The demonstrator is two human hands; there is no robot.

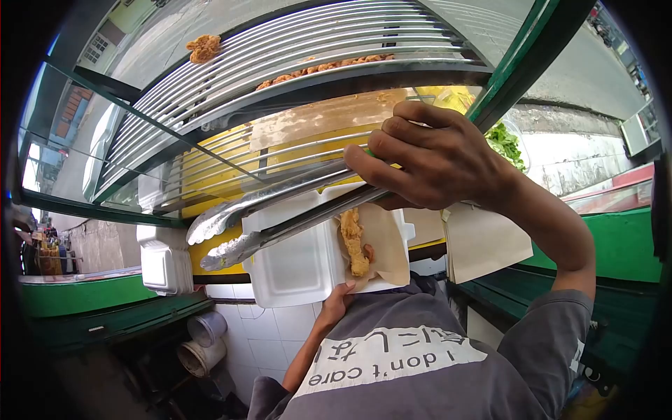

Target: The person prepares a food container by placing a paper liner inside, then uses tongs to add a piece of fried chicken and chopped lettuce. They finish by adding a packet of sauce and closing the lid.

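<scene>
My right hand (437,154) is closed around the handle end of metal tongs (301,220). The tongs reach left over an open white foam takeaway box (290,273); their tips are slightly apart with nothing between them. Brown paper (385,241) lines the box's right half, and a piece of fried chicken (353,241) lies on it. At the near edge of the box, my left hand (337,299) grips the rim with the thumb on top; its other fingers are hidden underneath.
Closed foam boxes (166,262) are stacked at left. Beyond stands a glass case with a metal rack (294,52), holding a fried piece (204,48) and a row of more. Brown paper sheets (486,241) and green lettuce (505,145) are at right. Buckets (203,357) stand below.
</scene>
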